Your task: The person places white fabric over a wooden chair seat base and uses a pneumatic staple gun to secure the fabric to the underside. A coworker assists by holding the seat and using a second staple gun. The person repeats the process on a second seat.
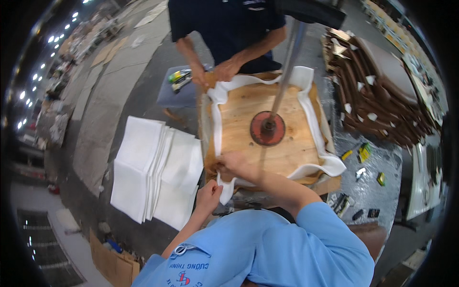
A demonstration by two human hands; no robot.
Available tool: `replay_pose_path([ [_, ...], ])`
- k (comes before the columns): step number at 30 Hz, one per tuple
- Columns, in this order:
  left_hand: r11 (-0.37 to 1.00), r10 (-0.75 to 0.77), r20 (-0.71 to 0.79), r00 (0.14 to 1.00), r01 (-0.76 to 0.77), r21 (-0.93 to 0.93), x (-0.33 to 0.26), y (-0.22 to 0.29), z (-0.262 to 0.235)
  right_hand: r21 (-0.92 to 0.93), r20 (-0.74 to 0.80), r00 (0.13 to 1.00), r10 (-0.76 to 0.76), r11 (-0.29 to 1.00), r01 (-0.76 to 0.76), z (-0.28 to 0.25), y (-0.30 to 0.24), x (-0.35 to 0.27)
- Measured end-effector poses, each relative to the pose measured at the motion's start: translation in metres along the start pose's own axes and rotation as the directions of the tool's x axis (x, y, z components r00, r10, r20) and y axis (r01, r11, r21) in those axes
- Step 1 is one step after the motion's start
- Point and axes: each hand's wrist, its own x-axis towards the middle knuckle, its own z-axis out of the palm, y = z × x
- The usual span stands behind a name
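A square wooden board lies on the bench, and white fabric is folded up around its edges. A red round disc on a metal pole presses on the board's middle. My left hand is closed on a hanging tail of the fabric at the near left corner. My right hand pinches the fabric edge against the board just above it. Across the board, a person in a dark shirt holds the far left corner with both hands.
A stack of white sheets lies on the floor to the left. Brown leather-like pieces are piled at the right. Small yellow and black tools lie on the bench's right side. A stool stands at the far left, a cardboard box at lower left.
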Motion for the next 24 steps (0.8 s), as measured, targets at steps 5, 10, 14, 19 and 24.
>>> replay_pose_path([
  [5,0.988,0.060,0.022,0.998,-0.056,-0.141,0.027,0.033,-0.017,0.358,-0.400,0.912,0.093,0.932,0.062,-0.008,0.015,-0.029],
  [10,0.987,0.135,0.067,0.989,-0.128,-0.096,0.122,0.058,0.025,-0.066,-0.429,0.879,0.206,0.964,-0.258,-0.111,0.104,-0.132],
  [14,0.730,0.626,0.066,0.777,-0.613,0.302,0.141,0.049,0.070,-0.298,-0.527,0.829,0.184,0.874,-0.384,-0.154,0.148,-0.174],
  [19,0.618,0.724,0.093,0.683,-0.703,0.351,0.138,0.038,0.079,-0.369,-0.631,0.775,-0.033,0.892,-0.262,-0.137,0.162,-0.185],
  [24,0.842,0.507,0.064,0.860,-0.510,0.177,0.144,0.054,0.063,-0.163,-0.631,0.754,0.183,0.919,-0.360,-0.139,0.163,-0.182],
])
